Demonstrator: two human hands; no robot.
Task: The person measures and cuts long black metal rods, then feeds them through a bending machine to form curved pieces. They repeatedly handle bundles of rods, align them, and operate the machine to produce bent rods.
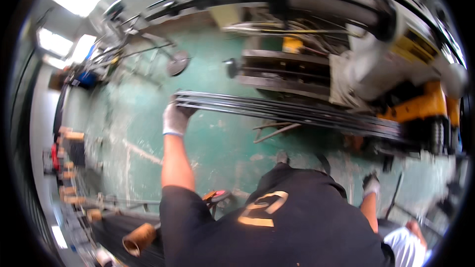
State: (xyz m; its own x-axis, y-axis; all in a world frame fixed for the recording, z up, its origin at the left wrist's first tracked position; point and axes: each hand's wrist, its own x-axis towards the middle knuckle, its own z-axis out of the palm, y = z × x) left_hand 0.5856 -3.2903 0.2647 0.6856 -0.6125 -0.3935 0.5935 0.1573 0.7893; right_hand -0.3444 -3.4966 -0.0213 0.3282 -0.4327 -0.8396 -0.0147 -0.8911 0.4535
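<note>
My left hand (176,117), in a white work glove with dark fingers, is closed around the left end of a bundle of long thin metal rods (257,107). The rods stretch to the right in front of the machine, and their far end blurs against its dark parts. Low on the right is my right hand (371,186), also gloved and well apart from the rods. Motion smears its fingers, so their pose does not show.
A large machine with a grey housing (366,71) and orange parts (420,106) fills the far right. A round metal disc (178,63) stands at the far left. Cardboard tubes (139,240) lie at the near left. Another person's white clothing (404,246) shows at the lower right.
</note>
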